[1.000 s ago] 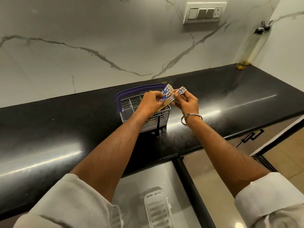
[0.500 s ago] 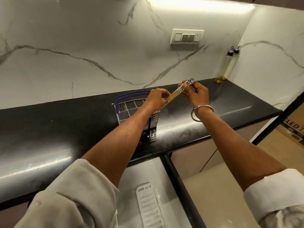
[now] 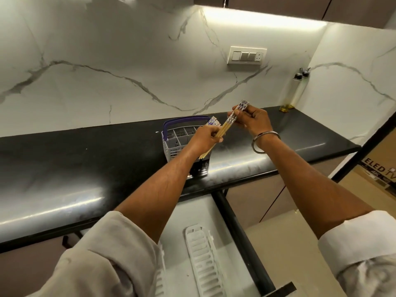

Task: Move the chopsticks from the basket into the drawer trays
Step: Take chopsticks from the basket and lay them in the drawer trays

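Black countertop (image 3: pixel 85 168), wall switch plate (image 3: pixel 246 55) — oil bottle (image 3: pixel 292 93) in corner

Cardboard box (image 3: pixel 383 176), floor level, far right of and below right hand (image 3: pixel 255 122): printed "ELED TV", cut by frame edge; smaller "4K" beneath. Other small print on box illegible. No other legible txt, nos. or signs.
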